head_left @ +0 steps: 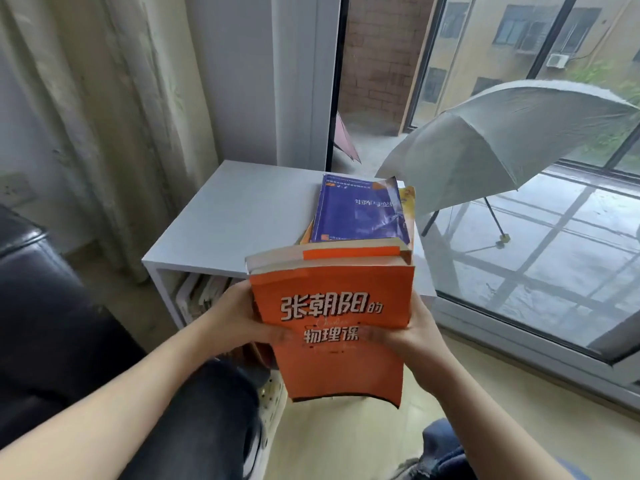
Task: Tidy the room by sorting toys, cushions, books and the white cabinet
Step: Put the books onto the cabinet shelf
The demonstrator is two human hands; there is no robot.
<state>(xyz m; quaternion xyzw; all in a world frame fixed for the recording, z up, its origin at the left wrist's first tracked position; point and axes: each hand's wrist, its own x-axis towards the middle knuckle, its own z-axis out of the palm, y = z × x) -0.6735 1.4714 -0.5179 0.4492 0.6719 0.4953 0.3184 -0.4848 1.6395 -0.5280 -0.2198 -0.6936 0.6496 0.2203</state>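
Both hands grip the thick orange paperback book (332,306): the left hand (239,320) on its 9 o'clock side, the right hand (412,334) on its 3 o'clock side, equally near. Its long side points from 6 to 12 o'clock, toward the low white cabinet (242,209), where a blue paperback book (360,213) lies on top.

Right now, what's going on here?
A person grips an orange book by its sides with the left hand and right hand, in front of the white cabinet. A blue book lies on a small pile on the cabinet's top, towards the window. More books stand in its open compartment. The orange book isn't put down yet.
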